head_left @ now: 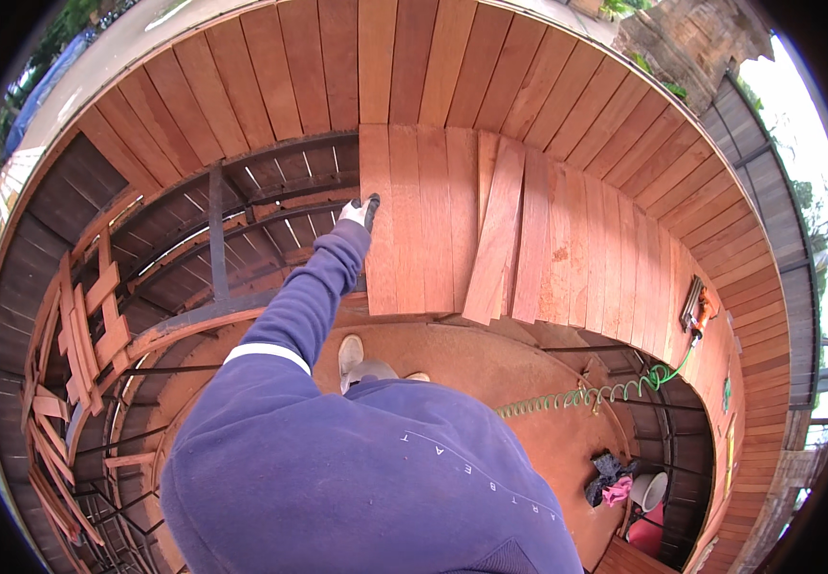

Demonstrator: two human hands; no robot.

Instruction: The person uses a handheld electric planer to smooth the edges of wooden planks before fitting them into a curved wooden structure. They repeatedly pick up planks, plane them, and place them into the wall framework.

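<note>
My left hand [364, 211], in a black and white glove under a navy sleeve, reaches to the left edge of a seat of reddish timber boards [404, 230], its fingers closed on the end board's edge. Beside it on the left, the dark slatted frame [275, 191] lies bare. Several loose planks [492, 230] rest at a slant on the boards to the right of my hand. My right hand is not visible.
A nail gun [697, 311] with a green coiled hose [586, 395] sits at the right. Offcuts [89, 335] pile at the left. A curved backrest [433, 67] rings the bench. Below are the floor [481, 354], my shoes [350, 359], a bucket [647, 490] and dark cloth [608, 475].
</note>
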